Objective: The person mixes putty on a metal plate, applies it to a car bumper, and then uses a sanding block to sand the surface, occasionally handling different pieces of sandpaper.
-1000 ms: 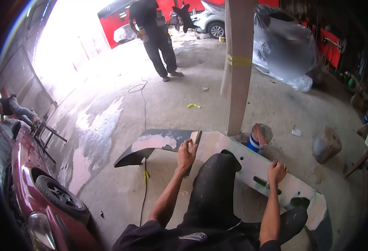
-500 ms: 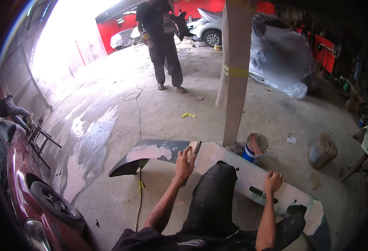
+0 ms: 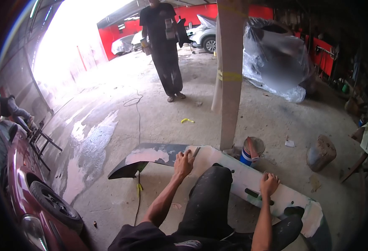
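A long car bumper point(image 3: 241, 177), dark at its curved left end and patched with pale pink filler, lies across in front of my knees. My left hand point(image 3: 184, 163) is closed round a narrow sanding block point(image 3: 196, 151), which rests on the bumper left of its middle. The block's underside is hidden. Farther right, my right hand point(image 3: 269, 184) has its fingers curled over the bumper's far edge, above a dark slot point(image 3: 252, 193). Its fingertips are partly hidden.
A blue-and-white bucket point(image 3: 251, 151) stands behind the bumper, beside a pillar point(image 3: 230, 83). A maroon car point(image 3: 25, 180) is at the left, near a stool point(image 3: 46, 144) and a person point(image 3: 11, 109). Another person point(image 3: 164, 46) stands ahead, holding containers. A cable point(image 3: 138, 113) crosses the floor.
My left hand and the sanding block have shifted slightly on the bumper, and the block is tilted differently. The person ahead has stepped closer. The view has turned a little.
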Action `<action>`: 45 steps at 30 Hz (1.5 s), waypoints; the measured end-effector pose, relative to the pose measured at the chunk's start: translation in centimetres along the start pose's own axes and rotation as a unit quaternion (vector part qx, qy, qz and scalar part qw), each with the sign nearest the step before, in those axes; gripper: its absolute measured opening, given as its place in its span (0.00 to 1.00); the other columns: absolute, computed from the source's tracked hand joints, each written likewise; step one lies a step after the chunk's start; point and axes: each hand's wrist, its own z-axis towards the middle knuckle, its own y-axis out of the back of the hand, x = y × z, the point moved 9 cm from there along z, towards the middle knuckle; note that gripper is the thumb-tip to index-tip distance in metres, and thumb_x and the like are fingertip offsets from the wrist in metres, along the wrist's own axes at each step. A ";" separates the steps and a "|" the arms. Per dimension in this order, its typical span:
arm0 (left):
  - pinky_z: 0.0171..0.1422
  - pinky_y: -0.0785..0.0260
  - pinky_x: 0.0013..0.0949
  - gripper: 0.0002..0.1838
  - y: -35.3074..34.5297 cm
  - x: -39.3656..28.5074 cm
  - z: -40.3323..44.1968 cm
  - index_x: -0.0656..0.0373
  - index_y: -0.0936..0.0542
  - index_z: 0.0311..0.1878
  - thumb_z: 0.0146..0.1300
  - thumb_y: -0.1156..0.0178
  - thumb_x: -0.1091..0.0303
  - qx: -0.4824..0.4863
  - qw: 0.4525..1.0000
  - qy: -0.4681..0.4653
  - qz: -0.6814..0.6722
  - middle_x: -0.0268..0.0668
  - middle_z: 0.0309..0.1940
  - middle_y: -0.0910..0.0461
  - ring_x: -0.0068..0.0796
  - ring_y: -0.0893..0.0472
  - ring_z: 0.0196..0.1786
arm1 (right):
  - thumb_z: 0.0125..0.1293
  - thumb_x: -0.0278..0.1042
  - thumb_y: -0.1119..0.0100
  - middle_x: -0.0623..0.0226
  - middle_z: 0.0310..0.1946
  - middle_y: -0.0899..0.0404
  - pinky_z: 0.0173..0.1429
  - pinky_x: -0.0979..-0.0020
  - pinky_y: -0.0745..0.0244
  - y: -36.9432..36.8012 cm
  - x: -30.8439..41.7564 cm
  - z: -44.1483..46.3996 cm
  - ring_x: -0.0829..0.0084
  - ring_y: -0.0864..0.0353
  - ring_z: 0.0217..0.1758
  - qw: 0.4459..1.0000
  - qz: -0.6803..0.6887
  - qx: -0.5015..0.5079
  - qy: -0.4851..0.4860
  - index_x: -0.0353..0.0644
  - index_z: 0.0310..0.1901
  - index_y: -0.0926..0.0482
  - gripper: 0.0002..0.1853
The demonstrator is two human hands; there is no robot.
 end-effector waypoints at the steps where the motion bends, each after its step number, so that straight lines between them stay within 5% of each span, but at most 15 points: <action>1: 0.63 0.26 0.52 0.29 -0.1 0.0 0.0 0.50 0.25 0.72 0.69 0.34 0.56 0.002 1.000 0.000 0.002 0.54 0.57 0.24 0.55 0.23 0.62 | 0.77 0.47 0.47 0.58 0.43 0.13 0.68 0.55 0.34 -0.2 0.0 -0.1 0.53 0.18 0.55 1.000 -0.003 -0.019 0.011 0.41 0.38 0.11 0.20; 15: 0.60 0.26 0.53 0.29 -1.9 0.6 -1.7 0.53 0.25 0.70 0.67 0.33 0.56 -0.030 0.996 -0.078 0.035 0.55 0.55 0.23 0.56 0.24 0.60 | 0.74 0.44 0.44 0.59 0.43 0.12 0.67 0.55 0.32 0.1 -0.1 -0.2 0.54 0.18 0.53 0.999 0.016 -0.042 0.018 0.42 0.38 0.11 0.17; 45: 0.60 0.29 0.52 0.28 -1.9 0.5 -2.0 0.52 0.24 0.68 0.68 0.33 0.53 -0.065 0.993 -0.090 0.035 0.52 0.54 0.23 0.54 0.24 0.61 | 0.75 0.45 0.44 0.58 0.43 0.13 0.66 0.56 0.32 0.2 -0.1 -0.2 0.55 0.19 0.53 0.999 0.012 -0.032 0.016 0.41 0.38 0.11 0.18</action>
